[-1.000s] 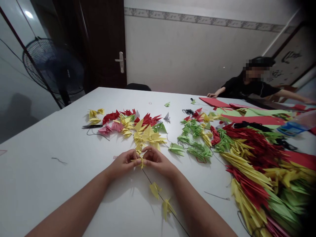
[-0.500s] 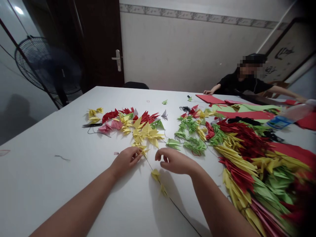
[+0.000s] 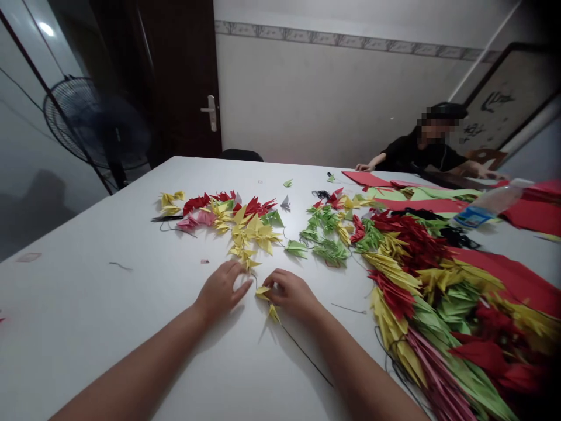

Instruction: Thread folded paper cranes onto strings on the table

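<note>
My left hand (image 3: 224,290) rests on the white table with thumb and fingers apart, beside a dark string (image 3: 302,351). My right hand (image 3: 287,292) is closed on a yellow folded paper piece (image 3: 262,292) threaded on that string. Just below it on the string hangs another yellow piece (image 3: 273,313). Beyond my left hand, the string meets a cluster of yellow folded papers (image 3: 254,234), with red pieces (image 3: 258,206) behind and pink ones (image 3: 197,218) to the left.
Green paper strands (image 3: 328,248) and a large red, yellow and green heap (image 3: 403,280) cover the right side. Scissors (image 3: 169,218) lie at the left of the cluster. A plastic bottle (image 3: 486,207) stands tilted near red sheets. A person (image 3: 421,146) sits at the far right.
My right hand has moved down and left onto the yellow piece, which has shifted up the string. My left hand has let go of the upper yellow piece and opened. The view has turned slightly right.
</note>
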A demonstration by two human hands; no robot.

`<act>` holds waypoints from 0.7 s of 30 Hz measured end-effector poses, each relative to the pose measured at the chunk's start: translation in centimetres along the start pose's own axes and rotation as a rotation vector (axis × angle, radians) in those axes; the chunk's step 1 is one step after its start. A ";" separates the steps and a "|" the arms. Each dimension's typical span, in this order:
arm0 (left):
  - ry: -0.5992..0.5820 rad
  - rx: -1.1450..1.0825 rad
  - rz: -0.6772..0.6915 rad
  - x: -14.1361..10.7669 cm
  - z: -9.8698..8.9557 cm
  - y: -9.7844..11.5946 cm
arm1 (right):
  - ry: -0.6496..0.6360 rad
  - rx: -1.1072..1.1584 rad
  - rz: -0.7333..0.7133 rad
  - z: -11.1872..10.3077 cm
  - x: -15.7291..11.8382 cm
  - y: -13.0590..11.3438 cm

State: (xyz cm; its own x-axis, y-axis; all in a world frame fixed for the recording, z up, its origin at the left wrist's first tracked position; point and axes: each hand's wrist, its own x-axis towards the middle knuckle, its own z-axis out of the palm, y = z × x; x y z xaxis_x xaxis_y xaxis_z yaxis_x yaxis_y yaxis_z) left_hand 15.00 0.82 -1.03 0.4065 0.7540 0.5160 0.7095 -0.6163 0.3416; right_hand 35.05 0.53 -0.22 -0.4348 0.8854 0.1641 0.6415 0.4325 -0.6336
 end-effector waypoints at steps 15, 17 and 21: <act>-0.205 -0.394 -0.354 -0.2 -0.2 2.6 | 0.075 0.464 -0.031 1.5 0.5 -0.9; -0.173 -0.518 -0.398 -0.2 0.0 2.0 | 0.094 0.528 0.033 1.6 0.7 -0.8; -0.127 -0.764 -0.470 0.0 0.3 1.2 | 0.033 0.584 0.101 1.6 1.3 -0.3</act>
State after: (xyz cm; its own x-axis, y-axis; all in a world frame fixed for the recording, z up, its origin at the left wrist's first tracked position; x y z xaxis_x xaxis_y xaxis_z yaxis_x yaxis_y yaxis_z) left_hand 15.97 0.17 -0.85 0.2639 0.9575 0.1160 0.2620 -0.1869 0.9468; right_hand 33.33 1.24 -1.03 -0.3638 0.9262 0.0990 0.2205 0.1889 -0.9569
